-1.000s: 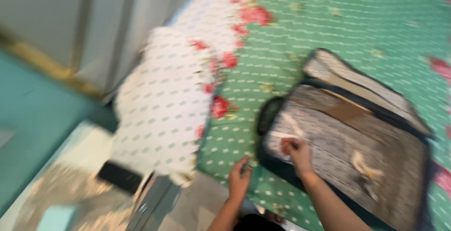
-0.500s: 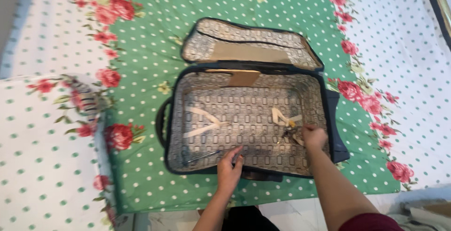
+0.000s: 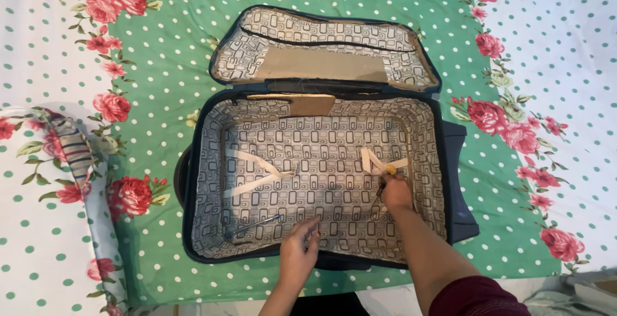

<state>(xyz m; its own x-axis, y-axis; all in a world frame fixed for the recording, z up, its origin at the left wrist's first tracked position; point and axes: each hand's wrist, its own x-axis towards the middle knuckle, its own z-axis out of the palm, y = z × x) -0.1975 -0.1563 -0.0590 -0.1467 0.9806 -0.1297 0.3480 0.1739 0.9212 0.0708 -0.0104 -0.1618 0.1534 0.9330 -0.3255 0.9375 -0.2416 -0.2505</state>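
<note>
- Navy-blue fabric covers the outside of an open suitcase [image 3: 459,181] that lies flat on a bed, its lid [image 3: 321,49] folded back toward the far side.
- Grey lining printed with small rounded rectangles covers the inside of both the lid and the main compartment [image 3: 321,162].
- A tan cardboard-like panel [image 3: 321,65] shows in the middle of the lid, and a smaller tan flap [image 3: 308,104] hangs at the hinge edge.
- Two pairs of cream packing straps lie in the compartment: the left straps [image 3: 257,171] spread in a V, the right straps [image 3: 379,160] meeting near the right hand.
- The right hand [image 3: 396,192] is inside the compartment on the right side, fingers closed narrowly around the end of the right straps, where a small yellow piece [image 3: 390,170] shows (probably the clasp, too small to tell).
- The left hand [image 3: 299,246] rests at the near wall of the suitcase, fingers curled loosely against the lining; I cannot tell whether it pinches anything.
- A thin dark rod-like item [image 3: 252,227] lies on the lining to the left of the left hand, apart from it.
- The bedsheet [image 3: 167,65] under the suitcase is green with white dots and red roses, with white dotted borders to left and right.
- A pillow [image 3: 38,226] in matching white print sits at the near left.
</note>
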